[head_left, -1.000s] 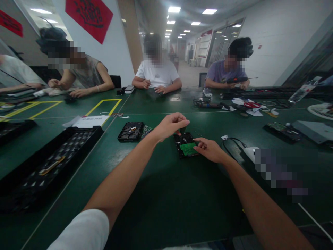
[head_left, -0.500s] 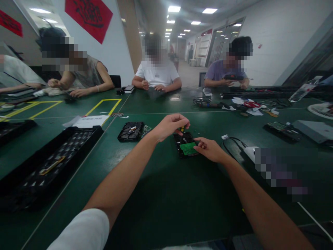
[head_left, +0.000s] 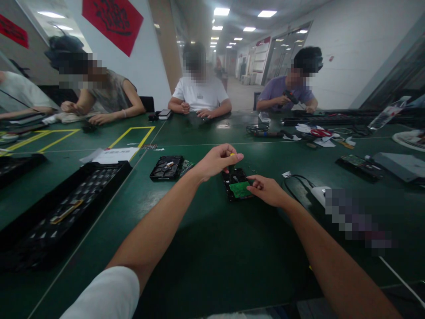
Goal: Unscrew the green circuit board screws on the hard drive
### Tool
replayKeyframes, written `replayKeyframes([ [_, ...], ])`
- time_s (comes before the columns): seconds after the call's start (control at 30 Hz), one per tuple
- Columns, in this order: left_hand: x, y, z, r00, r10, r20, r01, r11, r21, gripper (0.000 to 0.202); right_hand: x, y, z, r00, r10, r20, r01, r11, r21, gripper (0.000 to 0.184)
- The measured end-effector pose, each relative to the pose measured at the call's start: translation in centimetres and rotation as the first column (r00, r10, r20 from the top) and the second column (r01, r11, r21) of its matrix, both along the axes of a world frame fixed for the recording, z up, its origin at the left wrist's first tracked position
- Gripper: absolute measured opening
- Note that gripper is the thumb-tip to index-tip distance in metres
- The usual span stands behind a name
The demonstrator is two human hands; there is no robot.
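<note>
A black hard drive (head_left: 227, 186) lies on the green table in front of me, with a green circuit board (head_left: 239, 189) over its near part. My left hand (head_left: 223, 159) is closed on a small screwdriver (head_left: 232, 156) with a yellow top, held upright over the far part of the drive. Its tip is too dark to make out. My right hand (head_left: 265, 189) grips the right side of the drive, its thumb at the edge of the circuit board. Some tiny screws (head_left: 254, 171) lie just beyond the drive.
Left of my hands sit a second hard drive (head_left: 166, 168) and a loose circuit board (head_left: 186, 166). A long black tray (head_left: 96, 208) stands further left. To the right are a power strip (head_left: 321, 193) and another drive (head_left: 358, 166). Several people work across the table.
My left fingers have shifted around the screwdriver's top, with the thumb now stretched further right. My right hand and the drive stay put. The person at the right has turned a handheld power tool.
</note>
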State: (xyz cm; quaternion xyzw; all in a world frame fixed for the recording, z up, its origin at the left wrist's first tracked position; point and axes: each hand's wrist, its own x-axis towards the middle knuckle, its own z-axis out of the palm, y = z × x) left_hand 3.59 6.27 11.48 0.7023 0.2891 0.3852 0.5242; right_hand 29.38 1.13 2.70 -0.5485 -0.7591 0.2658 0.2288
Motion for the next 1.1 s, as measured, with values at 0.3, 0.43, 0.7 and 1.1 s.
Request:
replayKeyframes([
  [0.3,0.06,0.06,-0.15,0.999,0.039,-0.028,-0.037,0.997,0.069,0.040,-0.13,-0.17,0.25,1.000,0.000,0.021,0.000,1.000,0.022,0.047],
  [0.43,-0.01,-0.02,0.09,0.999,0.029,-0.045,-0.025,0.996,0.086,0.041,-0.13,-0.17,0.23,1.000,0.002,0.014,-0.002,1.000,0.015,0.046],
  [0.7,-0.03,-0.26,0.29,0.998,0.009,-0.067,-0.003,0.996,0.092,0.039,-0.05,-0.21,0.13,1.000,0.005,-0.002,-0.005,1.000,0.011,0.047],
  [1.1,0.24,-0.13,-0.15,0.994,0.104,-0.045,-0.098,0.989,0.111,0.040,0.01,-0.02,-0.08,1.000,0.010,0.005,-0.010,1.000,0.004,0.047],
])
